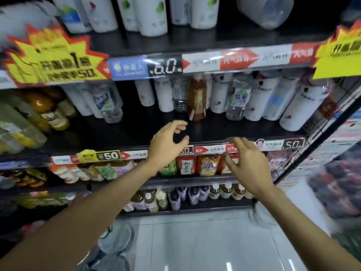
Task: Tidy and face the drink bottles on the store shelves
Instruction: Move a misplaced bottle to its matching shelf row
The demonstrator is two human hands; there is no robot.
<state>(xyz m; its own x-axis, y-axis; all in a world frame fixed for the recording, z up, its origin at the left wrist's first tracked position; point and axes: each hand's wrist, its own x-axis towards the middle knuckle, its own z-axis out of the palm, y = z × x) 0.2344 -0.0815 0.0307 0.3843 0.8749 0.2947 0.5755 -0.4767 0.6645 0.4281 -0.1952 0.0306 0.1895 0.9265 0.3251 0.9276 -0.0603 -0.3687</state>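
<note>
Black store shelves [136,132] are filling the view, tier over tier, with a pale tiled floor [205,241] shining below and a wire rack [304,145] closing the right end. The whole picture is smeared by motion, so small print on the labels cannot be read.

Both hands are hanging in the air in front of the middle shelf edge, holding nothing. The left hand [166,143] is spreading wide, its fingers curved loosely and thumb out, as a cup with nothing in it. The right hand [246,163] is just beside it, lower, with its fingers bent loosely and apart, its back turned to the camera.

The brown bottle [197,98] is standing just above and beyond the left hand, forward of its row and apart from the fingers. White bottles [259,98] and clear bottles [237,98] are crowding to its right, above the right hand, several leaning. More white bottles [154,14] are sitting on the top shelf, well above both hands.

A price strip [211,149] is running right behind the hands, partly covered by them. A yellow starburst sign [50,57] is jutting out up and left of the left hand, and another yellow sign [340,53] is sticking out up and right. Red cartons [186,165] are showing between the two wrists, and small bottles [195,194] are lining the shelf beneath them.
</note>
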